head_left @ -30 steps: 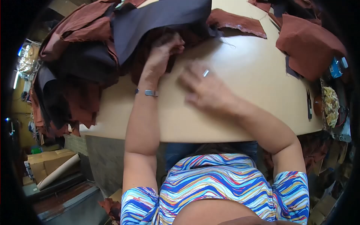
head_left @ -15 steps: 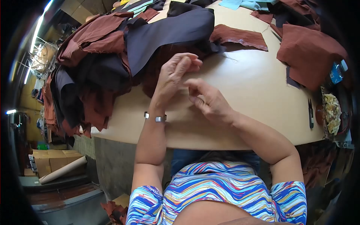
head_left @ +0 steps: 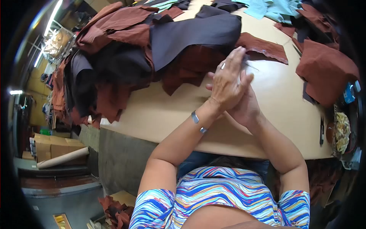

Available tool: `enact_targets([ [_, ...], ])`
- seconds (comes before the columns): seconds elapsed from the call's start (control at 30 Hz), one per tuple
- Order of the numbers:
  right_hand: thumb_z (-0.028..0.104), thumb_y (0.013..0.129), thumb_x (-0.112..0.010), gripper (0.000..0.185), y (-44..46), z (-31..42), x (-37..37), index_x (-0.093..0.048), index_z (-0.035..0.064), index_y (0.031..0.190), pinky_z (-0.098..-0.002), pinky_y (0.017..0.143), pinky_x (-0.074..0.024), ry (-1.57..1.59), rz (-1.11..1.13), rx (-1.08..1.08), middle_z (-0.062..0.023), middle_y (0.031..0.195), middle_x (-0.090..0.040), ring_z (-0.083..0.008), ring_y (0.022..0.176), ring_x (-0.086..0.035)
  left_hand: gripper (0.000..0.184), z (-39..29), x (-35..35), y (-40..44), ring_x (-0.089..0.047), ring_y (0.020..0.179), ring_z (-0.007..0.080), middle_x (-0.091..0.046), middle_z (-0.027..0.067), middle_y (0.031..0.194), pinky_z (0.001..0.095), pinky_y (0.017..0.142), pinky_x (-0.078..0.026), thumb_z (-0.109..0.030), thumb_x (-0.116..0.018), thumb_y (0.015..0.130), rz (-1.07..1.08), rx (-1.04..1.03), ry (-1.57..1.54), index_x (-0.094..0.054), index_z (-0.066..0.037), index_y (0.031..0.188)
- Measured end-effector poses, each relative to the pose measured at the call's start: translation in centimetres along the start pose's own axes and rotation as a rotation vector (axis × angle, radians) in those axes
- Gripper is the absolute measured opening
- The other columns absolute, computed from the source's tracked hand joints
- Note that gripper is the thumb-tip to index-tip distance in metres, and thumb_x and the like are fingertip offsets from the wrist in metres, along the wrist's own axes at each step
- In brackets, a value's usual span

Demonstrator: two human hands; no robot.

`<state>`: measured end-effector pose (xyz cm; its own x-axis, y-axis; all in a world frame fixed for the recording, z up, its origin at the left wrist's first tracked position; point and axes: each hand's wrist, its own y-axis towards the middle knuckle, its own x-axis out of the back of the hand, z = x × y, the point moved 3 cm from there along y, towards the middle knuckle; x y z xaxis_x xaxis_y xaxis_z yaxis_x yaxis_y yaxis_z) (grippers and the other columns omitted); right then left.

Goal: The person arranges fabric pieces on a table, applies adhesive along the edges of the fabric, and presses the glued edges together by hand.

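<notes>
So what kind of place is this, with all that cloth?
Probably a sewing or cloth-cutting workshop. There's a big heap of brown and dark cloth pieces, some light-blue cloth pieces too, all on a wide worktable. Some have frayed edges.

The camera sits up on the person's head, facing forward and steeply down. It peers over the short-sleeved cloth top with many-coloured wavy stripes [head_left: 225, 191], at the bottom edge, onto the smooth pale tan tabletop [head_left: 289, 129]. It's near enough that the bare left hand [head_left: 227, 84] and bare right hand [head_left: 249, 108] land about mid-view. The wide, rounded picture, black at the corners, stretches to brown cardboard boxes [head_left: 57, 144] at left and light-blue cloth pieces [head_left: 268, 9] up top.
</notes>
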<state>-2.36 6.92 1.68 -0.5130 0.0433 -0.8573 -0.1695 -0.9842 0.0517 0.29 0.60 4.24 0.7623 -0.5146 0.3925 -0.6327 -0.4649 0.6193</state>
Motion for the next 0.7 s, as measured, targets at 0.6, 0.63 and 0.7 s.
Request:
enact_targets([
  [0.6,0.025,0.092,-0.049,0.035,0.4,0.6,1.1,-0.053,0.0,0.117,-0.0303,0.086,-0.0456,-0.548,0.068,-0.17,-0.0101,0.104,-0.061,-0.0142,0.087,-0.057,0.033,1.5,10.1,7.9,-0.056,0.099,0.0289,-0.059,0.0089,0.109,0.0427,0.089,-0.038,-0.037,-0.061,0.079,-0.279,-0.229,0.743,-0.061,-0.011,0.1],
  [0.63,0.024,0.092,-0.051,0.035,0.4,0.0,1.3,-0.053,-0.0001,0.117,-0.0283,0.085,-0.0456,-0.641,0.123,-0.257,-0.0093,0.104,-0.061,-0.0126,0.086,-0.056,0.043,2.8,10.8,8.8,-0.056,0.103,0.0299,-0.058,0.0099,0.113,0.0433,0.091,-0.038,-0.042,-0.062,0.078,-0.295,-0.122,0.838,-0.058,-0.012,0.109],
  [0.7,0.022,0.092,-0.051,0.034,0.1,0.1,0.8,-0.053,-0.0005,0.116,-0.0263,0.083,-0.0454,-0.706,0.122,-0.27,-0.0081,0.103,-0.061,-0.0113,0.085,-0.055,0.058,5.7,10.9,9.1,-0.054,0.107,0.0302,-0.054,0.0129,0.119,0.0447,0.094,-0.037,-0.046,-0.062,0.076,-0.167,0.018,0.89,-0.048,-0.014,0.122],
])
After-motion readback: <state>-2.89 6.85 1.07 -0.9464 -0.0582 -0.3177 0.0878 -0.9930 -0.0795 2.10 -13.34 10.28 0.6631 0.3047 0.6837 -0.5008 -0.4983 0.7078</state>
